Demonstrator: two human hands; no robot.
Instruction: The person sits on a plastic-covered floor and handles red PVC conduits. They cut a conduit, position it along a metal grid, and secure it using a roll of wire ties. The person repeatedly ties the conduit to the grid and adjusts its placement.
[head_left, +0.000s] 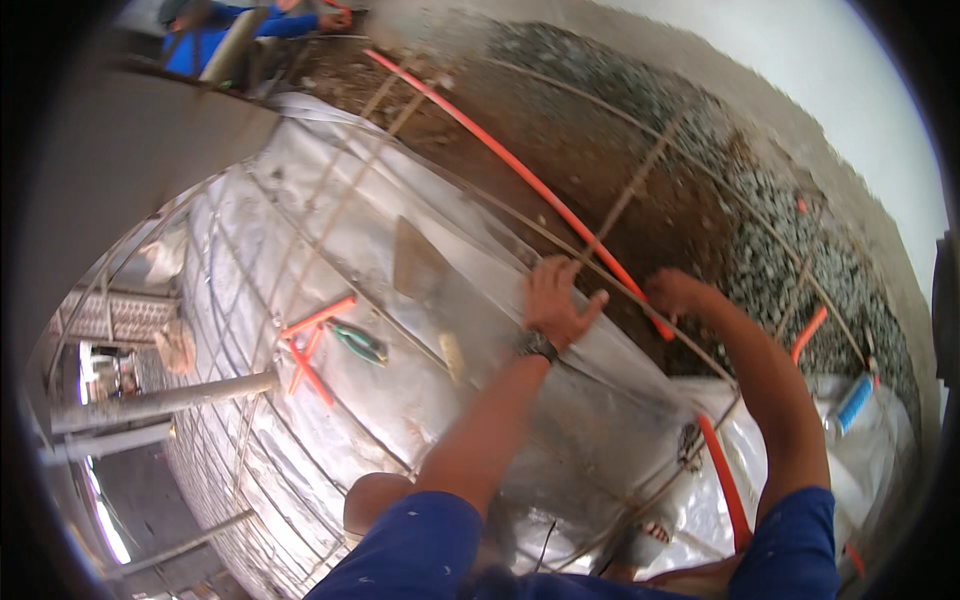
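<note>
A long orange pipe (520, 172) runs diagonally over brown soil, passing beneath the rebar grid (630, 193). My left hand (560, 303) has its fingers spread, over a rebar rod at the edge of the white plastic sheet (490, 240). A dark watch (538, 346) is on that wrist. Beside the near end of the pipe, my right hand (676, 292) is closed, its fingers curled and slightly blurred. Whatever its fingertips pinch is hidden. Another orange pipe (725, 480) lies by my right arm.
On the sheet lie a trowel (418, 260), green-handled pliers (358, 343) and short orange pipe pieces (318, 370). Grey gravel (790, 240) borders the wall (830, 90). A blue can (855, 402) lies at the right. A person in blue (240, 25) works at the far left.
</note>
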